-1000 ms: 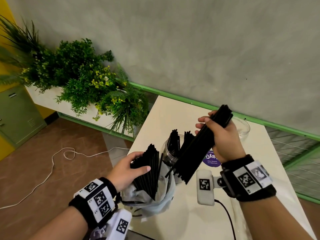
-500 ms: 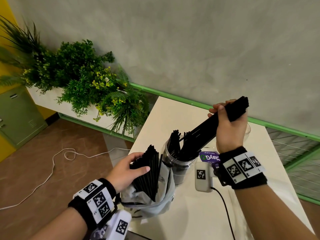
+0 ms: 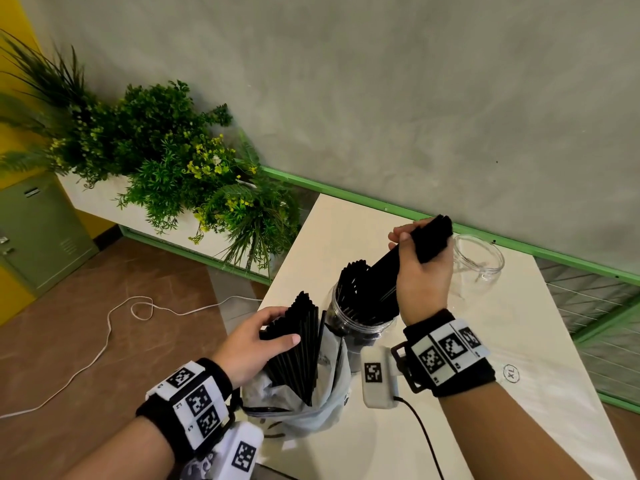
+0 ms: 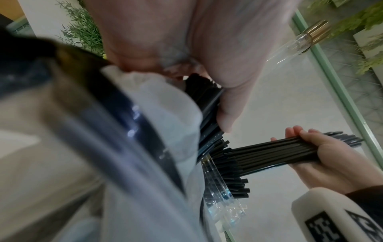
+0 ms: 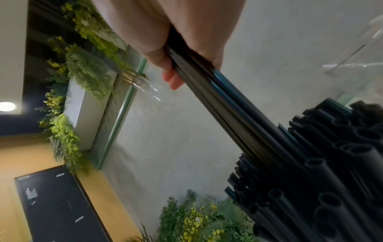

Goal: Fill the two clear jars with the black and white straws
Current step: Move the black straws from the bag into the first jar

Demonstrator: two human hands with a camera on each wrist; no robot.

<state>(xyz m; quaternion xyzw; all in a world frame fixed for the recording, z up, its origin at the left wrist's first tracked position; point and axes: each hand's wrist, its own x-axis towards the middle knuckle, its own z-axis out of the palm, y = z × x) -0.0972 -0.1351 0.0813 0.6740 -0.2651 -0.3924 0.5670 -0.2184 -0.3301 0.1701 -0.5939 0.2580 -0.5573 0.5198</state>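
Cream table carries a clear jar packed with black straws directly below the right-hand grip, an empty clear jar just beyond it, and apparently a white plastic bag under the left-hand grip.

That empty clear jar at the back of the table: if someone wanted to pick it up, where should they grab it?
Probably round its side wall, just below the rim. The empty jar stands upright and mouth-up on the table, apart from the jar of black straws. Come from its right, open side; the right hand with its straw bundle crowds the left.
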